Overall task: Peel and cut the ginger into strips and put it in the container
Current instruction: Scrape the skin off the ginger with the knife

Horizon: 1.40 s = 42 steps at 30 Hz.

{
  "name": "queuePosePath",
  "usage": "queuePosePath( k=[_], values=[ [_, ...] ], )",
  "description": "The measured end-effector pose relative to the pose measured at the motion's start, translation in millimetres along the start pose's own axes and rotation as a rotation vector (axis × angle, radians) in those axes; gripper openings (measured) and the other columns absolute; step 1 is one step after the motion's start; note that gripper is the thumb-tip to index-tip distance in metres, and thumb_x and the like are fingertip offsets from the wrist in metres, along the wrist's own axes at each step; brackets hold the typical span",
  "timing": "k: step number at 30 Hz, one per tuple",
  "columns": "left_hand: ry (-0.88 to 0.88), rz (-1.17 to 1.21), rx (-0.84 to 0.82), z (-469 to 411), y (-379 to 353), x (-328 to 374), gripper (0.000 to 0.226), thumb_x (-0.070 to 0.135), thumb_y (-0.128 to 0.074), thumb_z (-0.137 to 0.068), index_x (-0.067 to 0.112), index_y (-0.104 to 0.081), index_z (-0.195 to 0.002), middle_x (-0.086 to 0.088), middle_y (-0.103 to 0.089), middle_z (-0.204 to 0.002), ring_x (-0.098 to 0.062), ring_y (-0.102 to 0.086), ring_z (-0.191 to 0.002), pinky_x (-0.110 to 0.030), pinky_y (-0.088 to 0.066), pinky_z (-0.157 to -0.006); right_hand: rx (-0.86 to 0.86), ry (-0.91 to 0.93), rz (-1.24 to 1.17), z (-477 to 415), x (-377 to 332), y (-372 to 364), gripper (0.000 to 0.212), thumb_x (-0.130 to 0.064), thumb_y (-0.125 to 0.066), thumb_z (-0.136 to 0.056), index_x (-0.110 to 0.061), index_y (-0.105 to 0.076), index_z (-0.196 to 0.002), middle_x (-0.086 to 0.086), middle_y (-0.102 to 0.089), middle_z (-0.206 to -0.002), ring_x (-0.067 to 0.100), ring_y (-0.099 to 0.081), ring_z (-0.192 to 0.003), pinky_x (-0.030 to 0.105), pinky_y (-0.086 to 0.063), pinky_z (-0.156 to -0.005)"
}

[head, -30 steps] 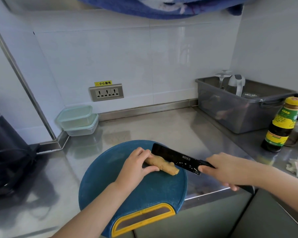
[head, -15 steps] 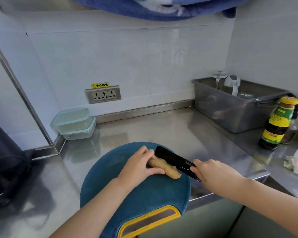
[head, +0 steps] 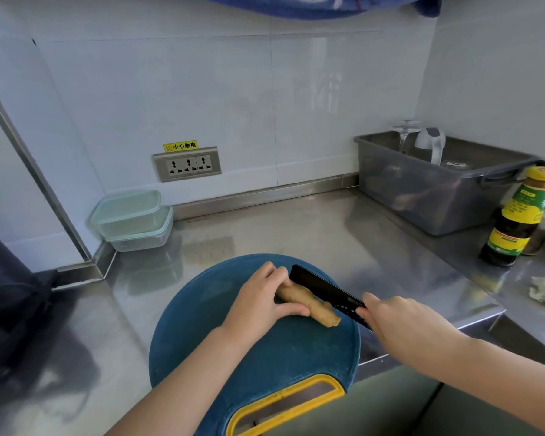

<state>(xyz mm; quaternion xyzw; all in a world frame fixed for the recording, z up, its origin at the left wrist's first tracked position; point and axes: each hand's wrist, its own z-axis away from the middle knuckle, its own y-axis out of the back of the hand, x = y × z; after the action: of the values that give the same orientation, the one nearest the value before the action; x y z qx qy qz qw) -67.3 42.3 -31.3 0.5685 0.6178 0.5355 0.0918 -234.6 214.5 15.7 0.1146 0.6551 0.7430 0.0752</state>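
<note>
R hand (head: 400, 322) & knife (head: 324, 287) are sitting closer in to the ginger (head: 312, 305) than 1 s ago; the black blade is now lying along the ginger's far side, touching it. L hand (head: 258, 305) is pinning the ginger flat on the board (head: 280, 357): fingers pressed together and curling over its left end, thumb pressing its near side. Ginger's free end is poking out right of the thumb, skin still on, uncut. R fingers are curling round the knife where blade meets handle; the handle is hiding under the hand. Blade tip is reaching just past the L fingertips. Containers (head: 132, 220) are sitting stacked well beyond the L fingers, by the wall. Bottle (head: 519, 218) & bin (head: 422, 196) are standing well off beyond the R fingers.
</note>
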Motion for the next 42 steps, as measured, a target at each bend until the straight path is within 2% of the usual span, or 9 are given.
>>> queuePosePath(
  k=[12, 15, 18, 20, 23, 28, 33, 37, 42],
  values=[
    [-0.014, 0.022, -0.034, -10.6, 2.5, -2.2, 0.054, 0.057, -0.078, -0.054, 0.020, -0.047, -0.080, 0.012, -0.045, -0.083, -0.003, -0.043, -0.078, -0.012, -0.032, -0.065, -0.048, -0.039, 0.047, 11.3, -26.6, 6.6, 0.021, -0.032, -0.022, -0.106, -0.017, -0.035, -0.113, -0.005, -0.032, -0.066, 0.018, -0.041, -0.059, 0.028, -0.038, -0.064],
    [-0.023, 0.026, -0.024, -10.0, 2.1, -1.7, 0.054, 0.053, -0.080, -0.055, 0.018, -0.048, -0.079, 0.014, -0.043, -0.082, -0.003, -0.043, -0.078, -0.013, -0.032, -0.066, -0.037, -0.041, 0.040, 10.8, -30.7, 10.5, 0.025, -0.030, -0.025, -0.106, -0.013, -0.037, -0.121, -0.003, -0.038, -0.072, 0.022, -0.048, -0.072, 0.028, -0.040, -0.065],
    [-0.029, 0.025, -0.024, -9.5, 2.9, -0.7, 0.054, 0.050, -0.082, -0.055, 0.017, -0.048, -0.079, 0.015, -0.041, -0.081, 0.001, -0.040, -0.076, -0.013, -0.031, -0.064, -0.062, -0.060, -0.007, 3.0, -22.6, 15.4, 0.027, -0.035, -0.025, -0.105, -0.017, -0.043, -0.112, -0.004, -0.042, -0.078, 0.018, -0.051, -0.072, 0.029, -0.042, -0.065],
    [-0.024, 0.026, -0.026, -9.6, 2.5, -1.4, 0.054, 0.051, -0.081, -0.055, 0.016, -0.049, -0.080, 0.013, -0.043, -0.082, 0.000, -0.041, -0.077, -0.015, -0.031, -0.063, -0.081, -0.021, -0.017, -2.5, -16.0, 18.0, 0.027, -0.035, -0.024, -0.105, -0.022, -0.044, -0.092, -0.006, -0.041, -0.077, 0.014, -0.044, -0.064, 0.029, -0.041, -0.064],
    [-0.020, 0.015, -0.030, -10.1, 1.8, -2.7, 0.056, 0.053, -0.080, -0.056, 0.012, -0.053, -0.084, 0.006, -0.047, -0.085, -0.009, -0.045, -0.080, -0.019, -0.033, -0.066, -0.076, 0.025, -0.050, -5.8, -12.8, 25.6, 0.037, -0.026, -0.025, -0.105, -0.027, -0.024, -0.068, -0.009, -0.031, -0.071, 0.013, -0.038, -0.062, 0.029, -0.039, -0.065],
    [-0.037, -0.004, -0.033, -9.4, 1.2, -3.0, 0.053, 0.053, -0.079, -0.058, 0.014, -0.053, -0.084, 0.006, -0.048, -0.086, -0.008, -0.044, -0.080, -0.017, -0.034, -0.066, -0.085, 0.000, -0.123, -7.5, -8.6, 21.1, 0.036, -0.027, -0.025, -0.105, -0.025, -0.026, -0.069, -0.005, -0.039, -0.076, 0.014, -0.041, -0.061, 0.032, -0.042, -0.065],
    [-0.038, 0.009, -0.035, -7.7, 1.3, -0.3, 0.050, 0.050, -0.080, -0.059, 0.019, -0.047, -0.081, 0.011, -0.042, -0.082, -0.004, -0.040, -0.077, -0.013, -0.031, -0.064, -0.083, -0.008, -0.115, -8.9, -12.4, 18.3, 0.036, -0.027, -0.024, -0.105, -0.025, -0.024, -0.069, -0.006, -0.035, -0.075, 0.009, -0.035, -0.056, 0.024, -0.031, -0.052],
    [-0.023, 0.000, -0.027, -6.6, 2.3, 2.4, 0.052, 0.050, -0.080, -0.059, 0.014, -0.052, -0.083, 0.006, -0.046, -0.085, -0.010, -0.043, -0.079, -0.016, -0.031, -0.064, -0.103, -0.010, -0.079, -5.8, -18.4, 22.5, 0.039, -0.025, -0.025, -0.106, -0.025, -0.022, -0.067, -0.006, -0.032, -0.073, 0.009, -0.034, -0.056, 0.030, -0.036, -0.059],
    [0.004, -0.010, -0.036, -4.6, 4.3, 4.3, 0.054, 0.053, -0.079, -0.057, 0.015, -0.051, -0.084, 0.006, -0.046, -0.087, -0.011, -0.045, -0.081, -0.023, -0.035, -0.067, -0.088, -0.020, -0.064, 2.9, -19.6, 26.1, 0.022, -0.028, -0.027, -0.106, -0.015, -0.044, -0.101, -0.004, -0.034, -0.071, 0.011, -0.036, -0.055, 0.032, -0.039, -0.061]
  ],
)
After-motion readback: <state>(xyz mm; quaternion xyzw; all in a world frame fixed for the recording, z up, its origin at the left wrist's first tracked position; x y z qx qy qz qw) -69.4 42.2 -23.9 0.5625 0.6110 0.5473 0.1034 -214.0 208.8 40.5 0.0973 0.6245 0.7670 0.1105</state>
